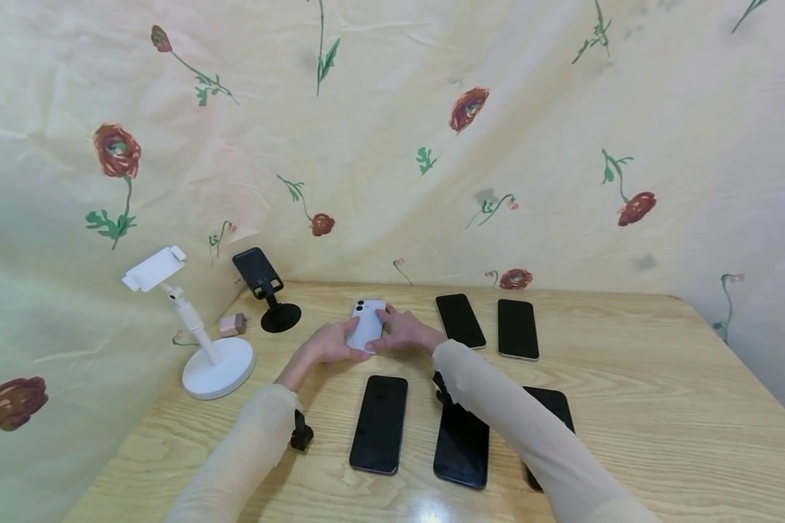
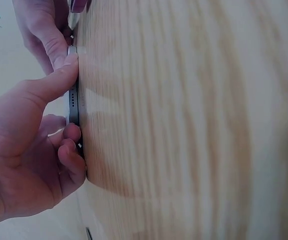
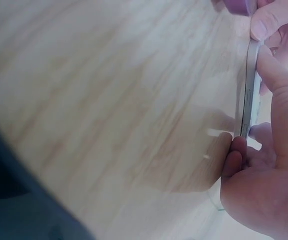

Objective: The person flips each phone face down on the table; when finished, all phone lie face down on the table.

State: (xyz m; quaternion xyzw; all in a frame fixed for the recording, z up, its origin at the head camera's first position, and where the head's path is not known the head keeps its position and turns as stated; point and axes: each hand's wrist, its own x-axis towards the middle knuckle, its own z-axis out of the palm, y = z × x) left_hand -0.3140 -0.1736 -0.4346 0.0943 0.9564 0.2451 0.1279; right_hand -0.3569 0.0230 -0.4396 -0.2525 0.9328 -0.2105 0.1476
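Both hands are at a phone point(image 1: 368, 327) with a pale back, which lies face down near the far side of the table, its camera lenses at the upper left. My left hand point(image 1: 332, 341) grips the left side, thumb on the back and fingers curled at the edge. From the other side my right hand point(image 1: 405, 333) holds it the same way. The left wrist view shows the phone's thin metal edge point(image 2: 73, 97) with small holes, close over the wood. A long side edge point(image 3: 248, 100) with buttons shows in the right wrist view.
A white phone stand point(image 1: 219, 369), a black phone stand point(image 1: 280, 317) and a pinkish charger plug point(image 1: 233, 325) stand at the left. Two dark phones point(image 1: 517, 329) lie at the back right. Nearer lie another dark phone point(image 1: 379, 425) and two more partly under the right forearm.
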